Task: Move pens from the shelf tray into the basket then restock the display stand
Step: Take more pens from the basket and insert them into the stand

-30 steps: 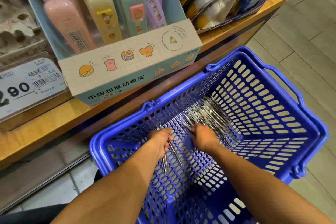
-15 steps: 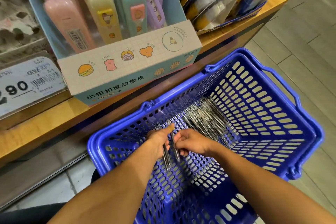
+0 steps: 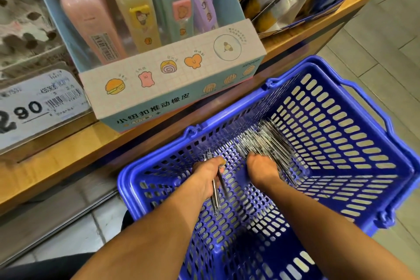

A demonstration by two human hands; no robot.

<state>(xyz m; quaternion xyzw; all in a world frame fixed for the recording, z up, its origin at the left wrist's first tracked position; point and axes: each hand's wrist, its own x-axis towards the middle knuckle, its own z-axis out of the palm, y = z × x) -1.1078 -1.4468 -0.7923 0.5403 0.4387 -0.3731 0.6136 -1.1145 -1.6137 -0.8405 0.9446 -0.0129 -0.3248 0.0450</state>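
Observation:
A blue plastic basket (image 3: 354, 134) stands on the floor below the shelf. A heap of clear pens with silver tips (image 3: 268, 141) lies on its bottom, toward the far side. My left hand (image 3: 208, 177) is down in the basket and grips a small bundle of pens (image 3: 216, 198), their ends pointing back at me. My right hand (image 3: 263, 169) reaches into the near edge of the heap, fingers curled down among the pens; whether it holds one is hidden.
A wooden shelf (image 3: 68, 154) runs above the basket's left side. On it stand a pastel display box of push erasers (image 3: 172, 88), a price tag reading 2.90 (image 3: 38, 107) and blister packs (image 3: 295, 0) at the right. Grey floor tiles (image 3: 386, 41) lie to the right.
My right hand left the bundle in my left hand and went back to the heap of pens. The left hand keeps its bundle in nearly the same place.

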